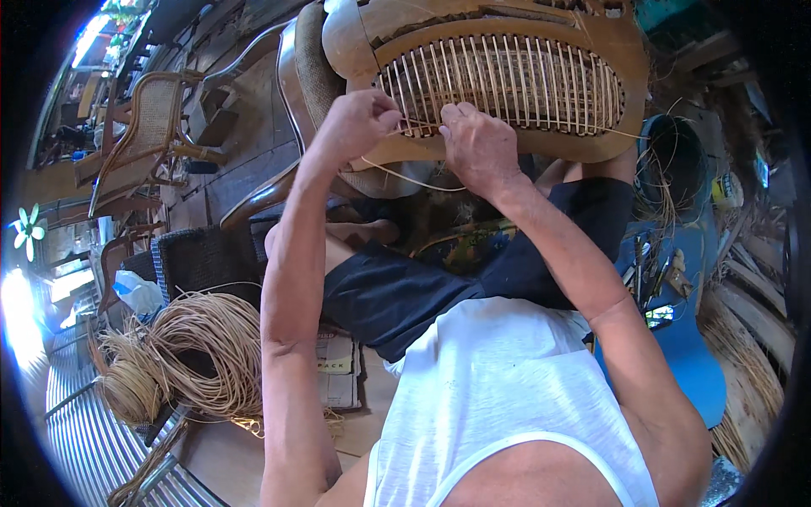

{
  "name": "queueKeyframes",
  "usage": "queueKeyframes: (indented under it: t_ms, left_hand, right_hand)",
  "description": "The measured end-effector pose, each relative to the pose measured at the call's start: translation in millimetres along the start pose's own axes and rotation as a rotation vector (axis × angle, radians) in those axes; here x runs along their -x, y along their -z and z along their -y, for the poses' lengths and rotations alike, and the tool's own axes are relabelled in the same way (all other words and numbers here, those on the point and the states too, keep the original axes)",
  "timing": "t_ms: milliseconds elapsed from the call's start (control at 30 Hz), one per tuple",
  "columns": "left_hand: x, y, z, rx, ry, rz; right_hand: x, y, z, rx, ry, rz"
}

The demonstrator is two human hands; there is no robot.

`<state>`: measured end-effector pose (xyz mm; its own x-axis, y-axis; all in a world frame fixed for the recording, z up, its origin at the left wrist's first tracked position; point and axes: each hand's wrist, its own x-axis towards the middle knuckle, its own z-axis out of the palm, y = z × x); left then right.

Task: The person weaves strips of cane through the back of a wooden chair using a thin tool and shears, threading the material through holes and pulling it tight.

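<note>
A thin cane strand [414,179] runs along the bottom edge of the wooden chair frame [498,80], which lies across the person's lap. The left hand [359,122] pinches the strand between thumb and fingers at the frame's lower left corner. The right hand [477,144] sits just beside it, fingers pressed together on the woven canes at the same edge. A loose loop of the strand hangs down below both hands. There is little room between the frame and the legs. To the left, a big bundle of cane [190,355] lies on a stool. To the right, a dark bucket [676,160] holds more cane strips.
</note>
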<state>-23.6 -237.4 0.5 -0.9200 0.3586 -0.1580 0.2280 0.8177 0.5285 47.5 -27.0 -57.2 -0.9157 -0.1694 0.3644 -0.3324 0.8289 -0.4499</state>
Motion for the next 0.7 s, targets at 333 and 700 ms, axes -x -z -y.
queueKeyframes:
  t_ms: [333, 700]
  left_hand:
    - [-10.6, 5.2, 12.9, 0.059, 0.165, -0.130]
    - [-4.0, -5.3, 16.4, 0.123, 0.099, -0.124]
  right_hand:
    - [-1.3, 5.6, 2.3, -0.096, -0.099, 0.044]
    - [-9.7, 8.1, 0.3, -0.025, -0.138, 0.138]
